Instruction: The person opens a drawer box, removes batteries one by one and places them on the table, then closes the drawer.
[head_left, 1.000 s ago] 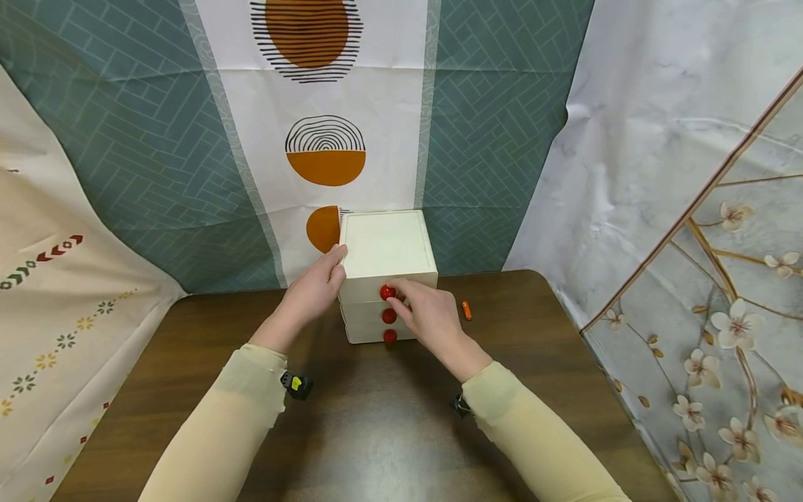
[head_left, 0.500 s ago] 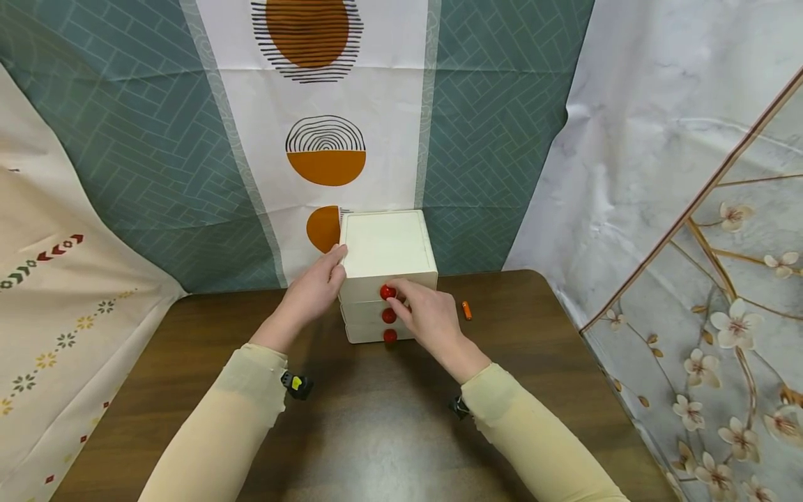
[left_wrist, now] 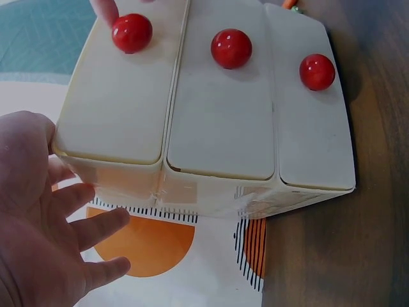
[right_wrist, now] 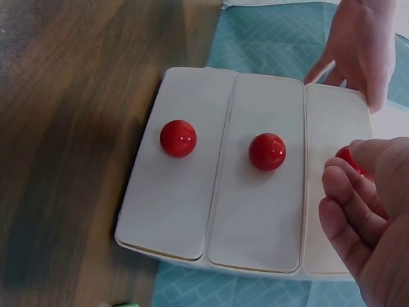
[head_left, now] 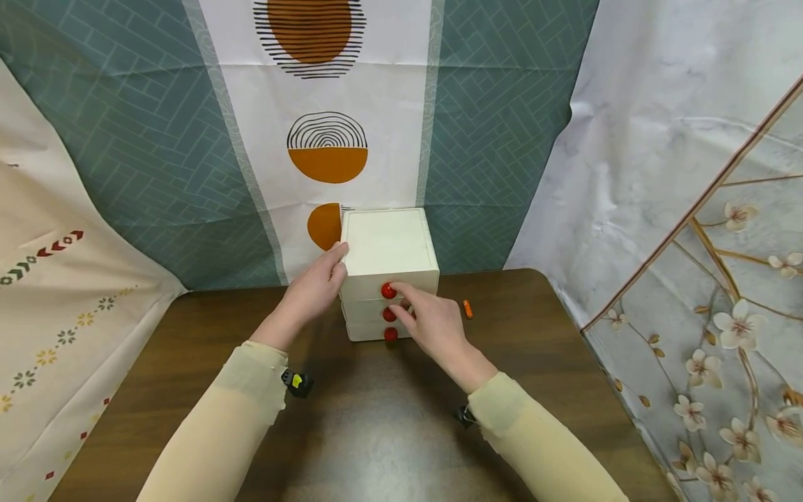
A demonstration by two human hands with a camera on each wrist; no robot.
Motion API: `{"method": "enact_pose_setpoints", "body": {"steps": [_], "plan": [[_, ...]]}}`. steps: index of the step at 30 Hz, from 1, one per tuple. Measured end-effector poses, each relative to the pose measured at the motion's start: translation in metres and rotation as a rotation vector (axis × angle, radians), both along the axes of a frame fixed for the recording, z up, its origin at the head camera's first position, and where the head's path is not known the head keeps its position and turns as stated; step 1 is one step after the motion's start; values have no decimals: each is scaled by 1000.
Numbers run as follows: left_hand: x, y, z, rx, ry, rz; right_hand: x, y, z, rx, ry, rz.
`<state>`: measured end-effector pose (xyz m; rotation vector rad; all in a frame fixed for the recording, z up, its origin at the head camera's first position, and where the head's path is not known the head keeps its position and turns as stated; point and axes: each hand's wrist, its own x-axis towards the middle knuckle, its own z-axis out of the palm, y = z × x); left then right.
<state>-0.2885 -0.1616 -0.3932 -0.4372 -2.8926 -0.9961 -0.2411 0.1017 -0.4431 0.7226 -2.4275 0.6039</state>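
A small white drawer cabinet (head_left: 390,240) stands at the back of the table, its stacked drawers flush and each bearing a round red knob. My left hand (head_left: 314,287) rests against its upper left edge; the left wrist view shows several fingers (left_wrist: 99,228) straight and spread beside the side wall. At the top knob (head_left: 388,290) is my right hand (head_left: 437,324), with the index fingertip touching or very near it. The thumb stands lower and apart, in front of the middle knob (head_left: 389,314). In the right wrist view this hand partly hides the top knob (right_wrist: 349,157).
A small orange cylinder (head_left: 467,309) lies on the brown wooden table (head_left: 389,432), right of the cabinet. Behind it hangs a green and white patterned cloth (head_left: 502,139). More cloths hang at the left and right sides.
My right thumb has come away from the top knob and dropped lower, widening the gap to the index finger. The left hand keeps its place. The drawers have not visibly moved.
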Motion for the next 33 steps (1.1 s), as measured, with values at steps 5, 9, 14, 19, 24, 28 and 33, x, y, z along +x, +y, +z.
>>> {"method": "enact_pose_setpoints", "body": {"steps": [5,9,14,19,24,28,33], "plan": [[-1,0,0,0,-2,2,5,1,-1,-11,0,-8],[-2,-1,-1,2,3,5,6,1,-6,-16,12,-3],[-2,-2,-2,4,2,3,7,2,-13,-12,-12,14],[-1,-1,-2,5,3,1,6,1,-19,1,-34,15],[-1,0,-2,0,8,1,4,0,-25,15,-43,3],[-1,1,-2,-2,12,4,2,0,-30,23,-57,0],[-1,2,-2,4,12,5,-3,-1,-36,63,-83,1]]}}
